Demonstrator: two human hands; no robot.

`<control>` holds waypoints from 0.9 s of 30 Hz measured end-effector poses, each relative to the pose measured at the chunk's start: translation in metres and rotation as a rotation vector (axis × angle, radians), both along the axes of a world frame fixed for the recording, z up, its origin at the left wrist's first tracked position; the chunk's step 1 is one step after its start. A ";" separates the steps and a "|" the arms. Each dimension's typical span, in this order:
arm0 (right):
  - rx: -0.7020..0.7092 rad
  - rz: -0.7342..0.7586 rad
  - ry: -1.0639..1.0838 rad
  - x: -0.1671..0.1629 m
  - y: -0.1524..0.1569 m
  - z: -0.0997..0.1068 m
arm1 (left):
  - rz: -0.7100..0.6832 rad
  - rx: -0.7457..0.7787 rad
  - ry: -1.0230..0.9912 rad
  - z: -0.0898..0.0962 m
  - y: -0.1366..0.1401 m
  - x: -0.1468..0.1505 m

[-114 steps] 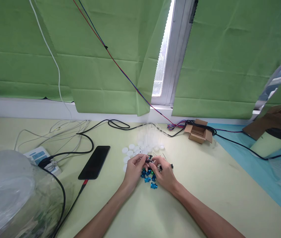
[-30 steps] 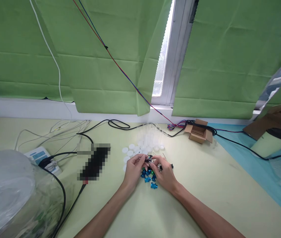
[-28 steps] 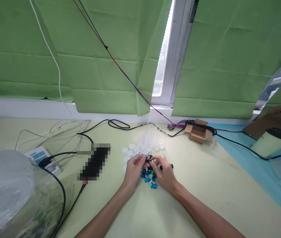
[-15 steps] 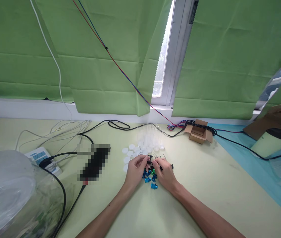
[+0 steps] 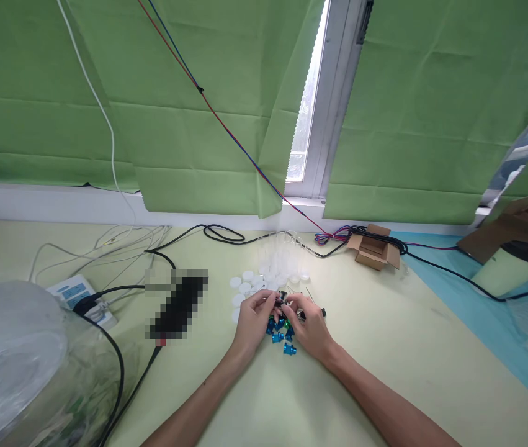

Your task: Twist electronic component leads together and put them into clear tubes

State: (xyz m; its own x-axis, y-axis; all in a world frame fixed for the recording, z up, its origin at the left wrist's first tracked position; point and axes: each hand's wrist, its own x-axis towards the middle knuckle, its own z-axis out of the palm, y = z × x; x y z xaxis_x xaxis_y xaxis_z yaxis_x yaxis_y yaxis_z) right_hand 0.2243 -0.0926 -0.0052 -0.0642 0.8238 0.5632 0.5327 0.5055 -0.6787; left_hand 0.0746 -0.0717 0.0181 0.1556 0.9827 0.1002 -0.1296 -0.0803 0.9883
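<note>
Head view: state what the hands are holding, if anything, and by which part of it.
The left hand and right hand appear to pinch a small black piece between them; which part they grip is too small to tell.

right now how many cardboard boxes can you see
2: a small open box right of the middle, and a larger box at far right behind the cup, partly cut off. Others could be hidden there.
</note>
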 end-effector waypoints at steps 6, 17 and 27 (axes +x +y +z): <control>-0.011 0.006 -0.035 0.001 0.000 0.002 | -0.009 0.080 0.062 0.002 -0.002 0.000; -0.043 -0.015 0.029 0.001 0.000 0.000 | -0.002 -0.021 -0.032 0.001 -0.001 0.001; 0.005 0.002 0.012 0.000 0.000 -0.001 | 0.012 -0.063 -0.062 0.001 0.000 0.001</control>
